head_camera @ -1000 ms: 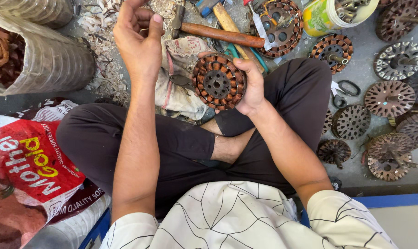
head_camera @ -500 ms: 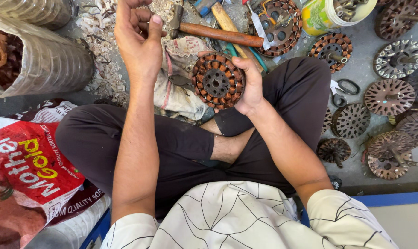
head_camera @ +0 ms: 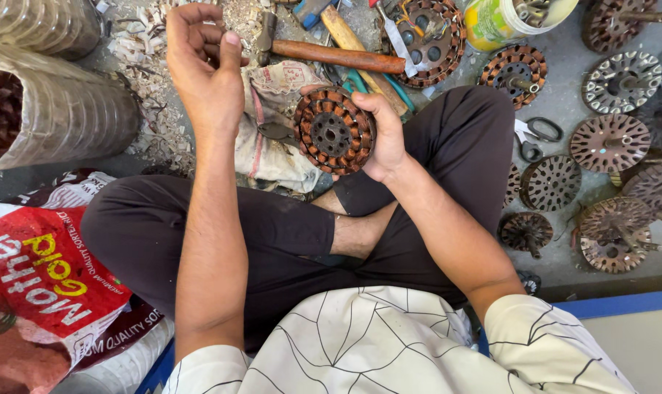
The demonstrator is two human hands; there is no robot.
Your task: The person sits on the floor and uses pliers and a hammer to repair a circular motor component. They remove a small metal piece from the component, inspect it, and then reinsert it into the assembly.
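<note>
Right hand fingers clasped around round copper-wound, rusty motor stator; left hand raised, fingers loosely curled, empty.

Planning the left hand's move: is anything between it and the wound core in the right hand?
Nothing visible: the left hand is raised apart from the copper-wound core, which the right hand holds; only open air between.

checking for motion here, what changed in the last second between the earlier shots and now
Little changed. The left hand stays raised with fingers curled, shifting only slightly. The right hand keeps gripping the round copper-wound stator over the lap. The hammer and loose stators stayed put.
</note>
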